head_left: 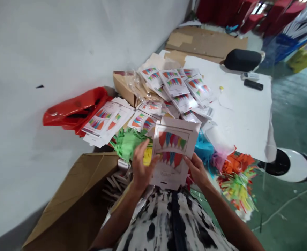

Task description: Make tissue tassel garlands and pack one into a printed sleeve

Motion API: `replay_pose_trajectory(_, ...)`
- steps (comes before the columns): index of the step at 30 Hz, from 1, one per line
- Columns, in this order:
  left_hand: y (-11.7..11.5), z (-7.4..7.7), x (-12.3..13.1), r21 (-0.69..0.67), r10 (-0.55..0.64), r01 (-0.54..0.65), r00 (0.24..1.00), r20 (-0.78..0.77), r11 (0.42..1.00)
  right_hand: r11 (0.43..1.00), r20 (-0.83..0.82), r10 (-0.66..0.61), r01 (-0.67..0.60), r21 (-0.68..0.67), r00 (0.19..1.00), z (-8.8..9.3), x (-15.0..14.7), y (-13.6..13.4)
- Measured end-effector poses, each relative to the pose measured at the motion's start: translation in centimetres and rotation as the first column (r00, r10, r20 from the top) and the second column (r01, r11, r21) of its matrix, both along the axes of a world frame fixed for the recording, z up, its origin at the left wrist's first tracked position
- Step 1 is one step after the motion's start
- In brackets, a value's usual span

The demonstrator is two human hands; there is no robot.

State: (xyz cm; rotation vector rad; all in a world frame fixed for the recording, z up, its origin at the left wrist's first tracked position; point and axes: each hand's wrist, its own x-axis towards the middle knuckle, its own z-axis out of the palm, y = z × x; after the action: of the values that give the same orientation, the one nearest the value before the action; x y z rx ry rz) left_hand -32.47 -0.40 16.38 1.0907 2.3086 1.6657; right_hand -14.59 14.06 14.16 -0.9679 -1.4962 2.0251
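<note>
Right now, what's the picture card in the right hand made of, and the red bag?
The picture card looks like thin cardboard, perhaps paper, fairly smooth: flat with straight edges. The red bag seems glossy plastic: bright highlights, soft folds.

Table, topped with a white sheet [247,115], its right half largely bare. Thereon: one heap of printed cards [174,83], bunting pictured, overlapping; one open cardboard box [123,89], beside the heap; one black rounded case [242,60], far right corner; two small oblong articles, one black [253,84], one pale [249,76], side by side; one tiny yellow piece [221,88].
</note>
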Motion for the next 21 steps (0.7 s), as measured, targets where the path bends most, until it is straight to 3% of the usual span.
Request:
replay_pose_trajectory(2,1.9,0.2,-1.3,0.070,-0.108,0.090,0.943,0.316,0.994,0.994,-0.007,0.080,-0.080,-0.079,0.997,-0.8,3.5,0.0)
replay_pose_trajectory(4,4.1,0.1,-1.2,0.106,-0.251,0.232,0.796,0.551,0.967,0.975,0.000,0.169,-0.167,-0.146,0.986,-1.2,6.2,0.1)
replay_pose_trajectory(6,6.3,-0.1,0.1,0.132,-0.332,0.338,0.648,0.685,0.932,0.962,0.009,0.221,-0.216,-0.165,0.975,-1.1,8.1,0.8)
replay_pose_trajectory(9,8.8,-0.7,2.9,0.164,-0.370,0.409,0.499,0.784,0.898,0.994,0.007,0.079,-0.079,-0.082,0.997,-0.5,10.1,3.2)
replay_pose_trajectory(12,10.5,-1.5,4.8,0.160,-0.367,0.467,0.396,0.842,0.870,0.997,-0.053,-0.062,0.060,-0.039,0.997,-0.6,11.6,6.4)
replay_pose_trajectory(16,12.2,-3.2,6.0,0.067,-0.331,0.584,0.359,0.873,0.809,0.991,-0.052,-0.004,-0.003,-0.132,0.999,-3.0,13.8,9.2)
replay_pose_trajectory(21,12.8,-6.1,8.0,-0.031,-0.359,0.664,0.441,0.822,0.747,0.985,0.028,0.075,-0.069,-0.160,0.997,-6.7,16.6,10.1)
